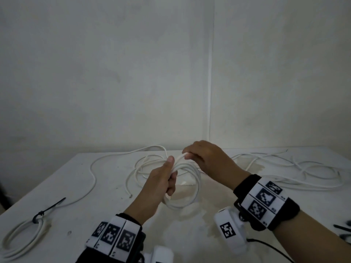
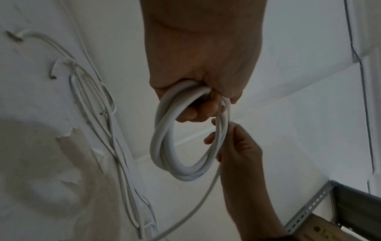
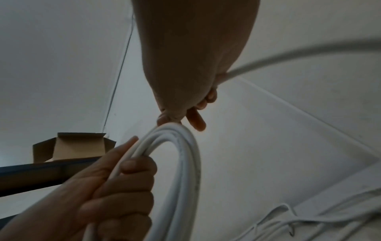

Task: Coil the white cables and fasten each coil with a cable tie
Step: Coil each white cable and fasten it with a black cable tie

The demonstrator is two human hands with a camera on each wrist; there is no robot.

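Observation:
My left hand [image 1: 169, 175] grips a coil of white cable [image 1: 190, 186] with several loops, held above the middle of the white table [image 1: 95, 215]. In the left wrist view the coil [image 2: 164, 146] hangs from the curled fingers of that hand [image 2: 198, 107]. My right hand [image 1: 191, 152] pinches a strand of the same cable at the coil's top. The right wrist view shows this hand [image 3: 185, 112] closed on the strand [image 3: 268, 60], which trails off to the right, beside the coil [image 3: 181, 146]. A finished coil [image 1: 24, 234] bound by a black cable tie [image 1: 47, 209] lies at the front left.
Loose white cables [image 1: 294, 168] sprawl over the table's right side, and another loose cable [image 1: 106, 164] curves behind the coil to the left. Black cable ties [image 1: 341, 229] lie at the right edge. A wall stands close behind. An open cardboard box [image 3: 72, 146] shows in the right wrist view.

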